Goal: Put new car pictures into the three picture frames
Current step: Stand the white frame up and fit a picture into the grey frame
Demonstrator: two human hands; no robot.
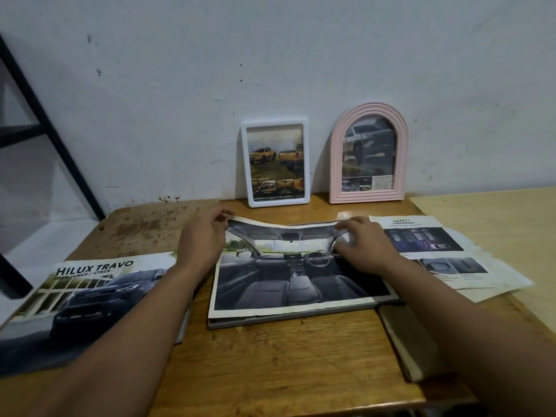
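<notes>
Beside the "HILUX TRAVO" brochure [87, 296], left hand [201, 239] and right hand [365, 248] pinch the cabin picture [282, 278] edges

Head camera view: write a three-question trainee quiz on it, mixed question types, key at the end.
1. True or false: the pink arched frame lies flat on the table.
2. Which picture do the left hand and right hand hold? A) car interior picture B) Hilux Travo brochure C) safety page
3. Fill in: the white frame stands to the ___ of the pink one.

Key: 1 false; 2 A; 3 left.
</notes>
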